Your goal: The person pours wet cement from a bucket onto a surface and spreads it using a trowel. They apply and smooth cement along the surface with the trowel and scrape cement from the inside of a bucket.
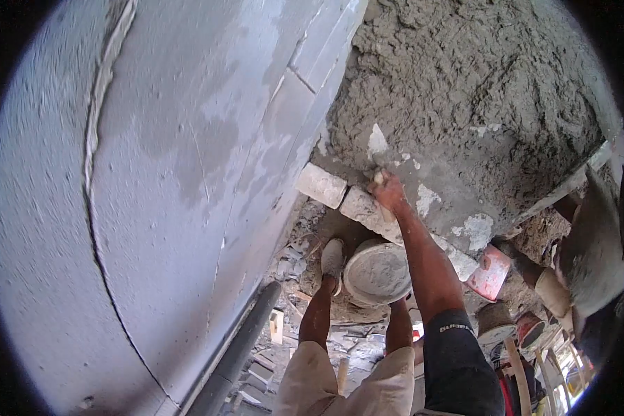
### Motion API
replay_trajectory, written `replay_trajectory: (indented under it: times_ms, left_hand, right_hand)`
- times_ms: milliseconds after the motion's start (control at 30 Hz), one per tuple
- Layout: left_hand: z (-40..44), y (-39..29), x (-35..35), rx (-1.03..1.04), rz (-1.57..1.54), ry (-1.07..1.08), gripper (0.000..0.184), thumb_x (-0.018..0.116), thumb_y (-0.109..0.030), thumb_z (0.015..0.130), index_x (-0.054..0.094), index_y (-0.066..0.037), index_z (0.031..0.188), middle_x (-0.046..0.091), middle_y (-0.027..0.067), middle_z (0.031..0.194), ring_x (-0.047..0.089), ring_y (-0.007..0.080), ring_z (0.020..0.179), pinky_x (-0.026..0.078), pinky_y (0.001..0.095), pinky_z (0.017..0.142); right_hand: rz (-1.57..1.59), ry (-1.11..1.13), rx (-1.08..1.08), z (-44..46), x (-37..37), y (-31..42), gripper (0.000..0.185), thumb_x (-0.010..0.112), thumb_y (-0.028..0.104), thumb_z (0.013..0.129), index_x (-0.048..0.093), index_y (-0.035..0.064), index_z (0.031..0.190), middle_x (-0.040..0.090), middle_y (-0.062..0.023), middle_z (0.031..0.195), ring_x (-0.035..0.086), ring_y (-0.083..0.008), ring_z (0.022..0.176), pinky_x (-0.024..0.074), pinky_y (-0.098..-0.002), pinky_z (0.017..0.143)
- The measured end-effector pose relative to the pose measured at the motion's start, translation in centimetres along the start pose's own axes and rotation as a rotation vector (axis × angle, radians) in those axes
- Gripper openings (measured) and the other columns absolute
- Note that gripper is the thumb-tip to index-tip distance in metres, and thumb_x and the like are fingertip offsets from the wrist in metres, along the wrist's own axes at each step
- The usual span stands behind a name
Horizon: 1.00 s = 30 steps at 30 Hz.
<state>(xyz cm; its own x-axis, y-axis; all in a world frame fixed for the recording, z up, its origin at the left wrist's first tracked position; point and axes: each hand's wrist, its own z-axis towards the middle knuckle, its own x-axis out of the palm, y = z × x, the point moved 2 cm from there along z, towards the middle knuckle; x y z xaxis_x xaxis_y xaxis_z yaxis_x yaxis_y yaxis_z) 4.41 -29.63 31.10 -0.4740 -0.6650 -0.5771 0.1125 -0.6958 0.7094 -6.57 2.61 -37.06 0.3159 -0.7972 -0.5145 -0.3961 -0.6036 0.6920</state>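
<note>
Looks like the right hand (391, 192) is wrapped round a pale handle (378, 178); I'd go light, level on the mortar (457, 90) just beyond.

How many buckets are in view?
4: one bucket of grey mix beside a shoe; a pinkish bucket by the blocks; a greyish bucket and a reddish bucket lower down. Others may be hidden.

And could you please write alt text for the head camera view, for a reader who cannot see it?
A person's right hand, closed on a pale object too unclear to identify, reaches across a row of pale blocks to rough grey mortar. A bucket of grey mix stands beside the left shoe; a large wall fills the picture's left.
</note>
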Motion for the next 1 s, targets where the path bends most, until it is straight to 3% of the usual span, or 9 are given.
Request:
replay_trajectory:
  times_ms: [100, 200, 267, 300, 433, 567, 633, 800, 1000]
  left_hand:
    - [-2.8, -7.9, 3.0, 0.126, -0.710, 0.183, 0.044, 0.057, -0.012, 0.087, 0.051, 0.001, 0.128, 0.054, 0.0197, 0.128, 0.048, 0.0328, 0.124, 0.032, 0.0403, 0.108]
    - [-9.5, -23.6, 10.1, -0.042, -1.457, 0.721, 0.043, 0.058, -0.011, 0.087, 0.051, 0.002, 0.128, 0.055, 0.0195, 0.127, 0.049, 0.0325, 0.124, 0.033, 0.0398, 0.108]
    - [-17.3, -36.3, 17.0, -0.525, -1.568, 0.697, 0.044, 0.064, -0.012, 0.085, 0.052, 0.000, 0.127, 0.061, 0.0143, 0.121, 0.055, 0.0313, 0.116, 0.042, 0.0417, 0.097]
    - [-21.7, -41.9, 20.5, -1.117, -1.975, 0.858, 0.046, 0.059, -0.015, 0.091, 0.046, -0.004, 0.133, 0.049, 0.0107, 0.136, 0.051, 0.0281, 0.122, 0.041, 0.0398, 0.097]
    - [-25.4, -53.1, 30.2, -2.000, -2.218, 1.075, 0.083, 0.046, -0.060, 0.086, 0.021, -0.010, 0.147, 0.020, 0.0106, 0.153, 0.021, 0.0274, 0.140, 0.011, 0.0485, 0.113]
    - [-22.4, -55.2, 32.3, -2.140, -2.593, 0.916, 0.094, 0.042, -0.069, 0.084, 0.005, -0.016, 0.152, 0.004, 0.0056, 0.158, 0.004, 0.0257, 0.145, 0.000, 0.0427, 0.115]
    - [-21.5, -54.8, 32.2, -2.321, -2.429, 0.920, 0.094, 0.039, -0.072, 0.084, 0.007, -0.015, 0.151, 0.006, 0.0057, 0.158, 0.006, 0.0267, 0.145, 0.000, 0.0449, 0.115]
    - [-22.5, -54.0, 32.6, -2.156, -2.628, 0.960, 0.098, 0.038, -0.076, 0.082, 0.007, -0.014, 0.151, 0.009, 0.0075, 0.158, 0.007, 0.0285, 0.145, -0.001, 0.0467, 0.114]
    - [-23.7, -52.9, 33.7, -2.076, -2.748, 1.026, 0.103, 0.035, -0.080, 0.079, 0.006, -0.012, 0.151, 0.009, 0.0096, 0.157, 0.009, 0.0310, 0.144, 0.000, 0.0509, 0.114]
  right_hand:
    - [0.199, 0.204, 0.158, -0.6, -1.4, 2.5, 0.035, 0.065, 0.021, 0.076, 0.057, -0.0029, 0.101, 0.062, -0.0133, 0.075, 0.060, -0.0223, 0.063, 0.0492, -0.0372, 0.061]
    - [0.375, 0.346, 0.210, -2.0, -2.0, 2.9, 0.036, 0.067, 0.022, 0.077, 0.056, -0.0030, 0.100, 0.061, -0.0104, 0.071, 0.058, -0.0194, 0.060, 0.0482, -0.0364, 0.058]
    - [0.373, 0.347, 0.166, -4.4, -1.6, 3.9, 0.037, 0.068, 0.022, 0.077, 0.055, -0.0030, 0.101, 0.060, -0.0090, 0.069, 0.058, -0.0180, 0.059, 0.0478, -0.0360, 0.057]
    - [0.318, 0.310, 0.117, -6.3, -2.4, 6.3, 0.036, 0.068, 0.022, 0.079, 0.055, -0.0024, 0.102, 0.062, -0.0116, 0.071, 0.059, -0.0213, 0.060, 0.0481, -0.0372, 0.058]
    - [0.127, -0.039, -0.320, -12.3, 1.5, 7.8, 0.030, 0.063, 0.020, 0.082, 0.054, 0.0008, 0.103, 0.064, -0.0210, 0.084, 0.064, -0.0365, 0.067, 0.0498, -0.0439, 0.062]
    - [-0.401, 0.072, -0.157, -11.9, 4.5, 7.8, 0.044, 0.062, 0.018, 0.079, 0.047, 0.0005, 0.117, 0.061, -0.0258, 0.097, 0.061, -0.0451, 0.079, 0.0502, -0.0508, 0.068]
    - [-0.340, 0.023, -0.098, -12.7, 4.8, 7.7, 0.046, 0.062, 0.019, 0.080, 0.047, -0.0006, 0.119, 0.061, -0.0263, 0.100, 0.061, -0.0452, 0.080, 0.0504, -0.0502, 0.068]
    - [-0.116, -0.129, -0.236, -11.4, 2.6, 8.4, 0.048, 0.055, 0.028, 0.087, 0.048, -0.0031, 0.122, 0.062, -0.0283, 0.101, 0.061, -0.0482, 0.086, 0.0490, -0.0517, 0.077]
    - [-0.500, 0.381, 0.029, -9.5, 2.1, 10.7, 0.052, 0.039, 0.047, 0.095, 0.053, -0.0002, 0.112, 0.062, -0.0282, 0.102, 0.062, -0.0429, 0.095, 0.0499, -0.0507, 0.080]
